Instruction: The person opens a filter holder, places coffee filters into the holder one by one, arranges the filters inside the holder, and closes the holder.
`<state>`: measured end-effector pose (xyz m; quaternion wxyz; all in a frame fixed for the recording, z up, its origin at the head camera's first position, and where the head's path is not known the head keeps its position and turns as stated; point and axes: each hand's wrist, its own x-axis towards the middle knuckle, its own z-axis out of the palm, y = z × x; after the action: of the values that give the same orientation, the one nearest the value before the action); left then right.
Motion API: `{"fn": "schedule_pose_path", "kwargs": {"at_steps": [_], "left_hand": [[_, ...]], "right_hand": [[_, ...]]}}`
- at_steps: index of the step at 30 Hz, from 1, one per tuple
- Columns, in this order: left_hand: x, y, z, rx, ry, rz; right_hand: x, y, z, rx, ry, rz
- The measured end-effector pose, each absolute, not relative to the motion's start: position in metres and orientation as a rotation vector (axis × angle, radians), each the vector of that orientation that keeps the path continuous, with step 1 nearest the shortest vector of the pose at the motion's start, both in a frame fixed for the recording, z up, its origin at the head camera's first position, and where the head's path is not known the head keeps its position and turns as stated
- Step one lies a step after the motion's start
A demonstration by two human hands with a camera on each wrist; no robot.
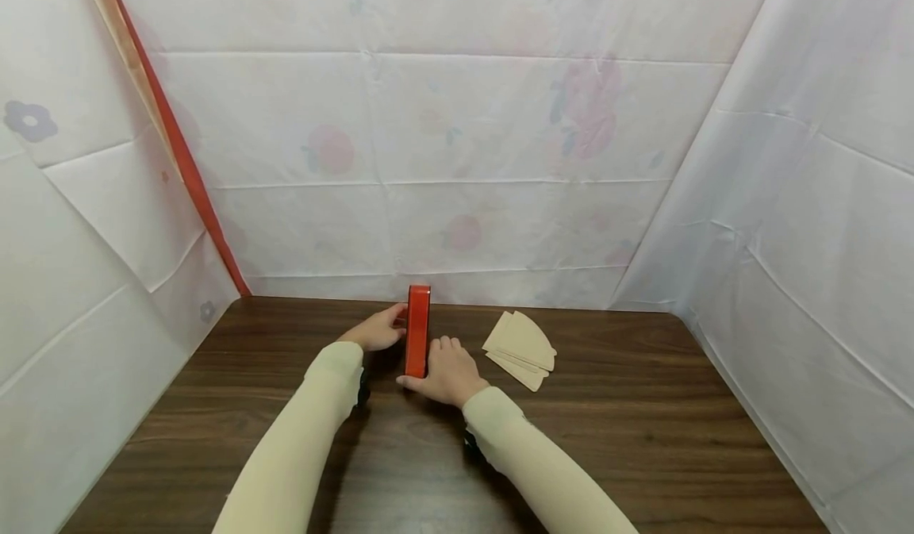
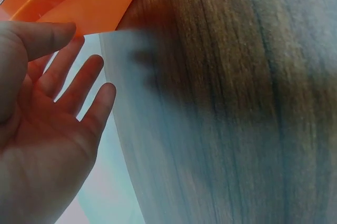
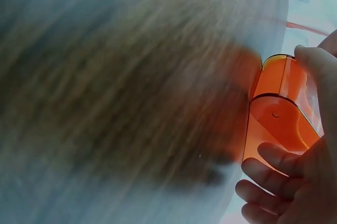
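Note:
An orange see-through plastic holder (image 1: 417,332) with a curved wall stands upright on the table, narrow side towards me. My left hand (image 1: 378,330) is at its left side, fingers spread and loosely bent. In the left wrist view, that thumb and forefinger overlap the holder's edge (image 2: 100,8); firm contact cannot be made out. My right hand (image 1: 451,371) holds the holder low on its right, thumb across the near edge. From the right wrist, the holder (image 3: 279,113) shows between thumb and fingers. Several tan fan-shaped paper coffee filters (image 1: 524,347) lie overlapping to the right.
The dark wood-grain table (image 1: 628,439) extends on both sides of the arms. White patterned sheeting (image 1: 457,224) hangs behind it and along both sides. A red strip (image 1: 193,177) runs down the back left corner.

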<state>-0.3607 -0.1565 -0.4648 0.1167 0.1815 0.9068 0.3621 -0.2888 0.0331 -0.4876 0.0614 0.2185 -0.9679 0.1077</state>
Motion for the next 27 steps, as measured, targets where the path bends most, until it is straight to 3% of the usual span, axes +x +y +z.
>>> {"fn": "schedule_pose_path", "kwargs": {"at_steps": [27], "left_hand": [[-0.3551, -0.1607, -0.4641, 0.613, 2.689, 1.042]], "right_hand": [[-0.2837, 0.0303, -0.4869, 0.683, -2.929, 0.350]]}}
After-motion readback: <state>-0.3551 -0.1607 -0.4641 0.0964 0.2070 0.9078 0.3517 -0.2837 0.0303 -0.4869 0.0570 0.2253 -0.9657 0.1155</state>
